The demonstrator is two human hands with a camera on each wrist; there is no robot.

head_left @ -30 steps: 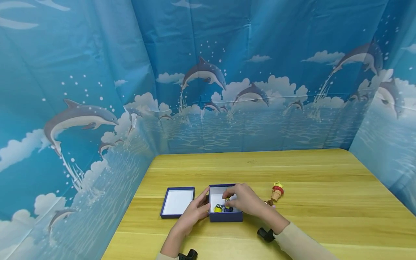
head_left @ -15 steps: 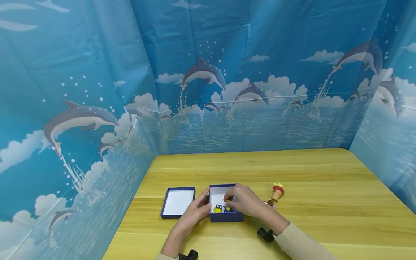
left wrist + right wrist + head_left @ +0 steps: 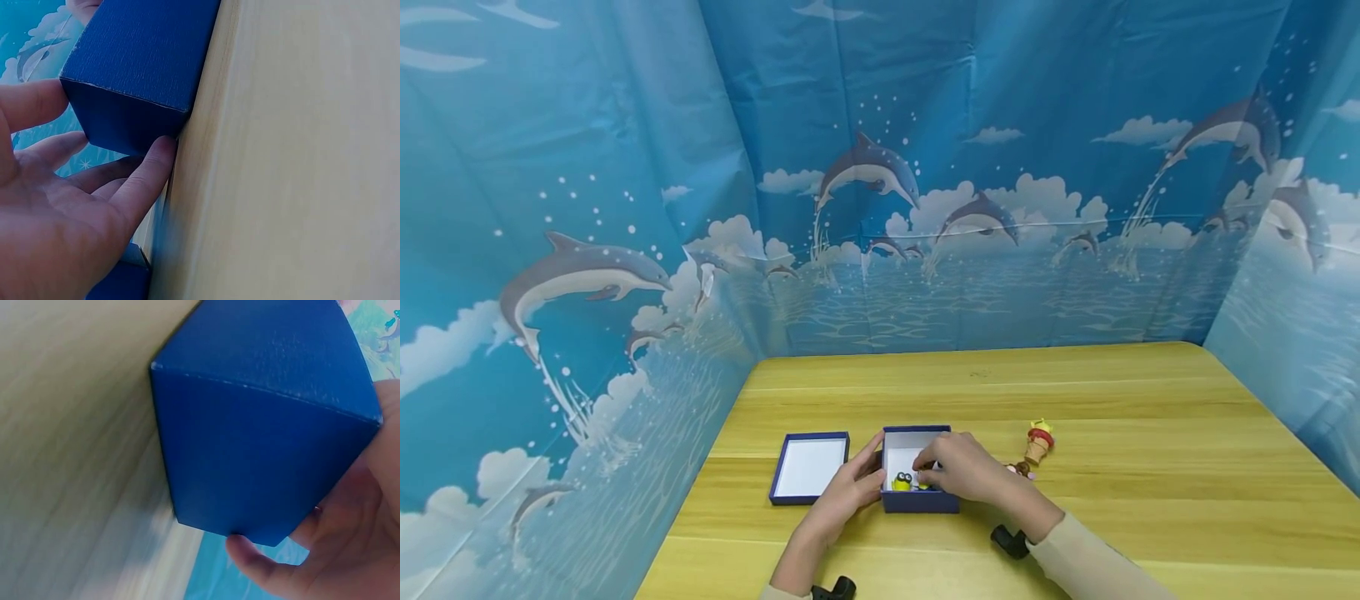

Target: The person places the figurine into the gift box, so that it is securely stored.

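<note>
A dark blue open-topped box (image 3: 921, 502) with a white inside stands on the table. My left hand (image 3: 844, 493) touches its left side, fingers extended. In the left wrist view, the fingertips (image 3: 164, 147) lie against the blue wall. My right hand (image 3: 961, 468) reaches over the right rim, fingers bent down inside, pinching a small yellow-and-blue toy figure (image 3: 922, 486) mostly hidden by the fingers. Beside it in the box sits another yellow toy figure with goggle eyes (image 3: 902, 481). The right wrist view shows the box's outer walls and part of the hand, not the figure.
Left of the box lies its blue-edged lid (image 3: 810, 468), white inside up. An ice-cream-cone toy (image 3: 1039, 442) with a red band and a brown toy (image 3: 1019, 469) lie to the right on the wooden table (image 3: 1135, 467). A dolphin-print curtain (image 3: 880, 250) surrounds the table.
The figure under my right hand has gone from upright to lower in the box, more covered by the fingers. The right hand has lowered slightly; the left hand stays against the box.
</note>
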